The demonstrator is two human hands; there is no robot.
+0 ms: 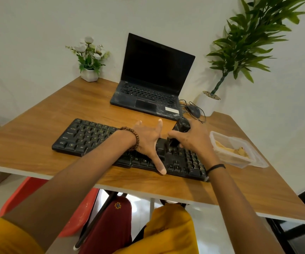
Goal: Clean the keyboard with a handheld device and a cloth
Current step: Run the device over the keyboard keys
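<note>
A black keyboard (85, 136) lies across the wooden desk (38, 114) near its front edge. My left hand (146, 142) rests flat on the keyboard's middle, fingers spread, thumb at the front edge. My right hand (194, 138) grips a black handheld device (180, 129), held tilted with its lower tip on the keys at the keyboard's right part. A yellow cloth (230, 149) lies in a clear plastic container (221, 136) just right of the keyboard.
An open black laptop (153, 77) stands behind the keyboard. A wired mouse (194, 110) and a white potted plant (207, 104) sit at the back right. A small flower pot (89, 75) stands at the back left.
</note>
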